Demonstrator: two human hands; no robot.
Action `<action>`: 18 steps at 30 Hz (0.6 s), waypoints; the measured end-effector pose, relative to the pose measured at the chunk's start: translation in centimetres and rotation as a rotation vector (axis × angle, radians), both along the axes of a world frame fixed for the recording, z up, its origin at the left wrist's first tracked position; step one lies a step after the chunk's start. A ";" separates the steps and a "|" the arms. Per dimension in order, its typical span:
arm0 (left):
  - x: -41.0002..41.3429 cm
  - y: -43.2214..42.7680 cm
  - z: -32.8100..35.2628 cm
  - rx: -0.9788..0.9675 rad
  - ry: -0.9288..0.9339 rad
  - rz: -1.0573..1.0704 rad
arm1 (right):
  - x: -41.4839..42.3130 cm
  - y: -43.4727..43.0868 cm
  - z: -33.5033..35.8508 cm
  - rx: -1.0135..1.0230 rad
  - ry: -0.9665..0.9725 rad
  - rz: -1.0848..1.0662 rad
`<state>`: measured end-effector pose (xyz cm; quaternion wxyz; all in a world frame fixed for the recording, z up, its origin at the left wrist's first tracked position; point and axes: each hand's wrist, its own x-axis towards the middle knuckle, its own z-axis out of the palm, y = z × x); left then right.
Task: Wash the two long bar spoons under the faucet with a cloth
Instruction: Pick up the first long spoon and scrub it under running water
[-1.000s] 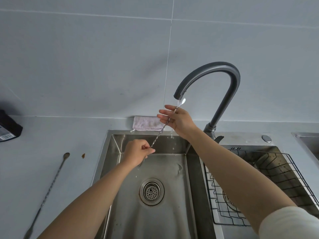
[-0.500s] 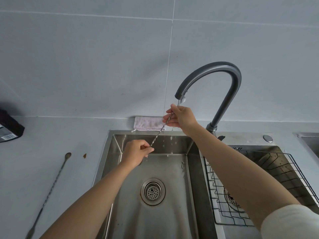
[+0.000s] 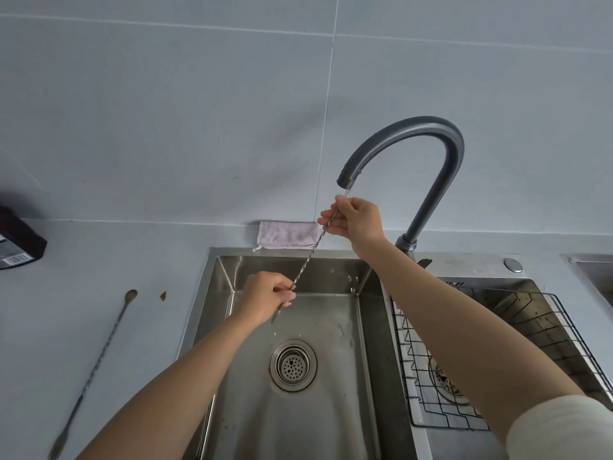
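Note:
A long twisted bar spoon [image 3: 311, 254] slants over the left sink basin, its upper end right under the grey faucet spout [image 3: 346, 181]. My right hand [image 3: 356, 220] pinches that upper end, hiding the bowl. My left hand [image 3: 267, 295] grips the lower part of the stem, whose tip pokes out below my fingers. The second bar spoon [image 3: 96, 363] lies on the counter at the left, bowl end away from me. A folded pale pink cloth [image 3: 288, 235] rests on the ledge behind the sink, touched by neither hand.
The steel sink [image 3: 331, 410] has a round drain strainer [image 3: 293, 364]. A black wire rack [image 3: 441, 410] sits in the right basin. A dark box [image 3: 18, 242] stands at the far left against the wall. A small brown crumb [image 3: 163, 295] lies on the counter.
My right hand closed around the spoon's upper end, covering the bowl that showed under the spout a second ago. My left hand kept its grip. The splashing drops have thinned.

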<state>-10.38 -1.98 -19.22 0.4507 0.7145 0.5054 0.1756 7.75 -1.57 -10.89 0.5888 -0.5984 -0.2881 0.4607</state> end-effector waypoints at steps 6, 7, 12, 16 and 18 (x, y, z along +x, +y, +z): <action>-1.1 -0.1 0.1 0.041 0.049 -0.007 | 0.2 0.1 0.1 0.037 0.079 -0.040; -1.3 -0.1 0.0 0.046 0.056 -0.012 | 0.4 0.1 0.1 0.048 0.094 -0.053; -1.6 -0.3 -0.1 0.072 0.069 -0.035 | 0.2 0.1 0.3 0.016 0.077 -0.082; -1.7 -0.6 -0.5 0.054 0.089 -0.035 | -0.2 0.0 0.4 -0.008 0.031 -0.073; -1.7 -0.8 -0.8 0.044 0.078 -0.020 | -0.3 0.0 0.2 0.019 0.038 -0.050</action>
